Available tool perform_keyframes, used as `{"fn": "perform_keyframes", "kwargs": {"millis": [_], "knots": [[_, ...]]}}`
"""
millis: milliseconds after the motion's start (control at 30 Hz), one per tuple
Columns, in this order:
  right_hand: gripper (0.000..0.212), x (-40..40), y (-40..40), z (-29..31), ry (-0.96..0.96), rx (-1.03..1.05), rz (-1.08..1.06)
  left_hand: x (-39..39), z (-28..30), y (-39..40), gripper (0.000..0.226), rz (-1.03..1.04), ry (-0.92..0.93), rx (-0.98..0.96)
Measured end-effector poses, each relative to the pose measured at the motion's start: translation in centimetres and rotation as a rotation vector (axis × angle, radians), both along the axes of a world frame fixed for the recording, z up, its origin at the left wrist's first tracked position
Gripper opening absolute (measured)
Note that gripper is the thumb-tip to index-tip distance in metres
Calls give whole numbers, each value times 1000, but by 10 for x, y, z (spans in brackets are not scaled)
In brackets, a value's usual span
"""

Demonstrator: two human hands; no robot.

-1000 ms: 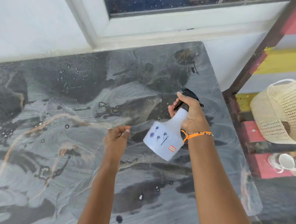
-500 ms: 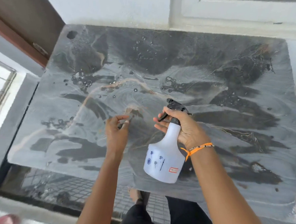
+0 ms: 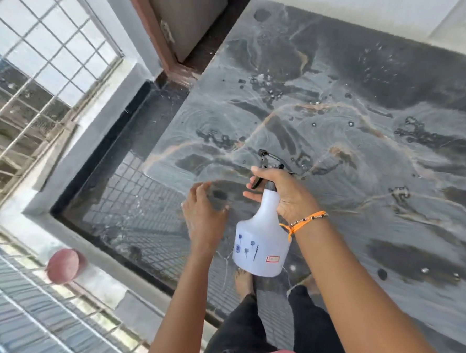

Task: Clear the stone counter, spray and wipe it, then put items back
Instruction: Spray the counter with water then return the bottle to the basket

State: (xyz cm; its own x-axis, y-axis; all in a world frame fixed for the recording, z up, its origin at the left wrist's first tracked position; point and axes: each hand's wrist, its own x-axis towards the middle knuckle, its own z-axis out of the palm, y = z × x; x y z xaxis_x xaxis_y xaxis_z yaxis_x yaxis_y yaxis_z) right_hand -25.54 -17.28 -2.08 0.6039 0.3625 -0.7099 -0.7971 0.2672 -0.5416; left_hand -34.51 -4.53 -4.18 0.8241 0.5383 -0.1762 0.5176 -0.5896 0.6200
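Over the near left corner of the bench (image 3: pixel 367 108), the right hand (image 3: pixel 285 196) grips a white spray bottle (image 3: pixel 260 246) by its neck, fingers curled around the black trigger head (image 3: pixel 267 159), whose nozzle points toward 11 o'clock. An orange bracelet (image 3: pixel 303 220) circles that wrist. At 9 o'clock from the bottle, just beside it, the left hand (image 3: pixel 205 215) hovers at the bench edge, holding nothing, with loosely bent, blurred fingers. Wet streaks and droplets cover the dark stone. Toward 7 o'clock a pinkish round object (image 3: pixel 62 266) sits on a pale ledge (image 3: pixel 105 277) beside a window grille (image 3: pixel 43 55).
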Motion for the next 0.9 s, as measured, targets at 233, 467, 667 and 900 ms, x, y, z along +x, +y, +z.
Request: {"fn": "perform_keyframes", "kwargs": {"millis": [233,467,667,900], "knots": [[16,-8,-15,-2,84,-66,-201,14,-10,-10,50,-271,-100,-116],[11,-43,-104,-1,-1,-2,-459,31,-17,-75,66,-701,-81,-108],[19,-58,-148,2,-2,-222,-496,15,-31,-108,80,-897,-27,-20],[12,-72,-173,3,103,-164,-762,14,-31,-115,85,-908,44,45]]}}
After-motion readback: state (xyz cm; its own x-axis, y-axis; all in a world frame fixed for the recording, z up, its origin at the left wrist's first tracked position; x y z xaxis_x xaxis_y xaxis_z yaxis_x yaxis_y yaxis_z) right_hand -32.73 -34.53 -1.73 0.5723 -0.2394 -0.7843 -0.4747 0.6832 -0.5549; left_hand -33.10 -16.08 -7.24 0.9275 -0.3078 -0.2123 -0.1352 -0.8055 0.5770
